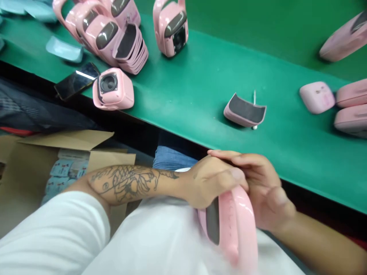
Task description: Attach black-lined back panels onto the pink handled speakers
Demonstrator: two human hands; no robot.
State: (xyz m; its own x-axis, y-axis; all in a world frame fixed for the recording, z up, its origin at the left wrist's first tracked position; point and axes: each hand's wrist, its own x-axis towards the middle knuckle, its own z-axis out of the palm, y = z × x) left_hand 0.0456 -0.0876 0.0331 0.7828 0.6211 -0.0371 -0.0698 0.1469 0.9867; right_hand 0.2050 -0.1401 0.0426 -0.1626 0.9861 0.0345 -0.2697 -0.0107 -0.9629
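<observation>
Both my hands hold one pink speaker shell (235, 225) with a dark panel over my lap, below the table's near edge. My left hand (210, 181), on a tattooed forearm, wraps its fingers over the shell's top. My right hand (263, 191) cups the shell from the right side, fingers laid across its top next to the left hand. The shell is blurred by motion.
On the green table (200, 80) lie a pink cover piece with a dark inside (245, 110), a pink speaker on its side (113, 88), a phone (77, 80), stacked pink shells (114, 30), and more pink parts at the right (317, 97). An open cardboard box (69, 152) stands at my left.
</observation>
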